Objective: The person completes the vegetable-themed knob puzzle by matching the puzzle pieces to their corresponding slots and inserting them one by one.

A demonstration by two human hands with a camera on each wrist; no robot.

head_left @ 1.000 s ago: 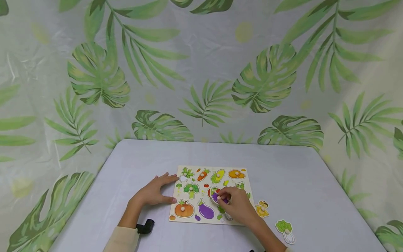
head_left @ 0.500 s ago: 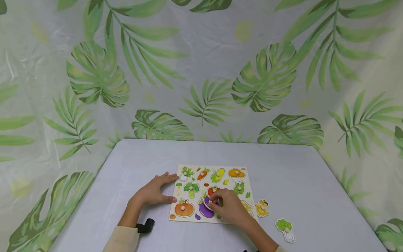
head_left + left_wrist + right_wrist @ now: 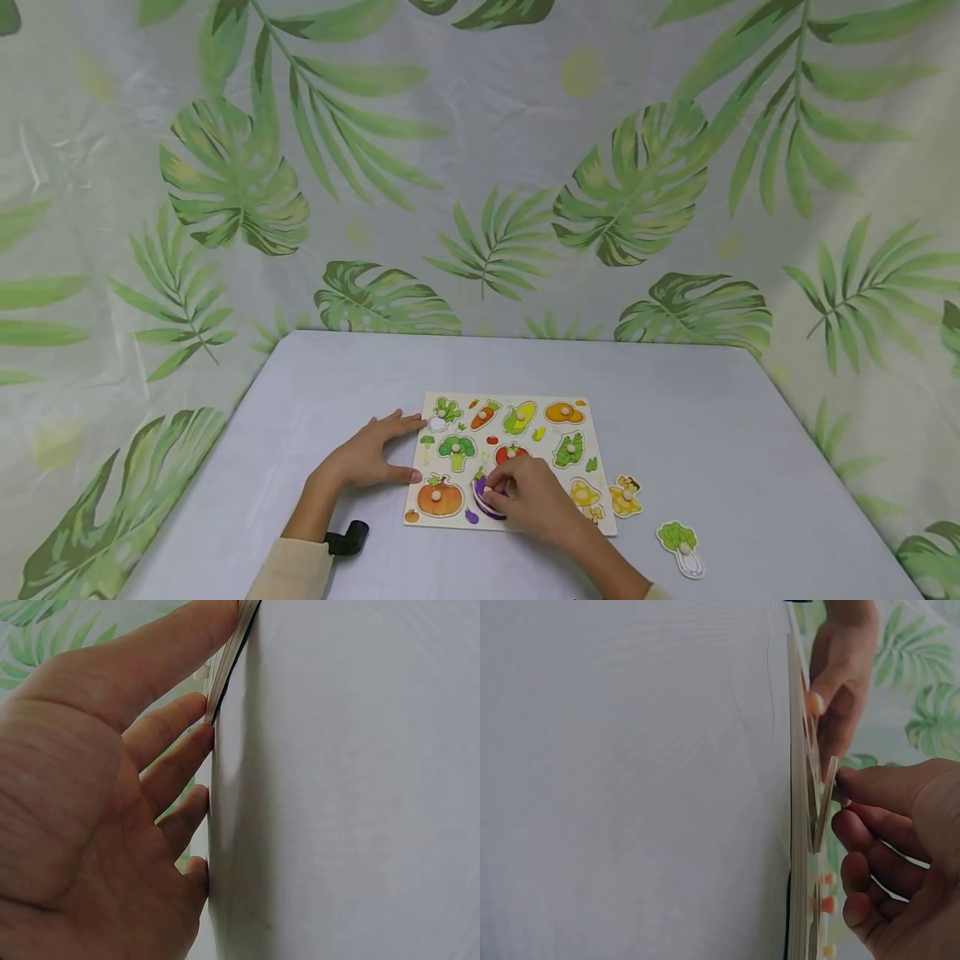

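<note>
A vegetable puzzle board (image 3: 547,446) lies on the table. My right hand (image 3: 536,504) pinches the eggplant piece (image 3: 480,492) by its knob between thumb and index finger, over the purple eggplant picture on the board. In the right wrist view the eggplant piece (image 3: 825,806) is tilted, its lower edge close to the board and its upper edge raised. My left hand (image 3: 367,457) has its fingers spread, with thumb and index fingertips at the board's left edge. The left wrist view shows that hand (image 3: 97,810) palm side, with the thumb against the board's edge.
Right of the board lie a yellow mushroom piece (image 3: 626,496) and a bok choy piece (image 3: 681,550). Knobbed pieces such as the pumpkin (image 3: 450,504), broccoli (image 3: 455,446) and carrot (image 3: 487,408) sit in the board. A leaf-patterned curtain (image 3: 510,125) stands behind the white table (image 3: 360,371).
My right hand has carried the eggplant piece left and toward the near side, from beside the tomato to the eggplant picture. The left hand has stayed at the board's edge.
</note>
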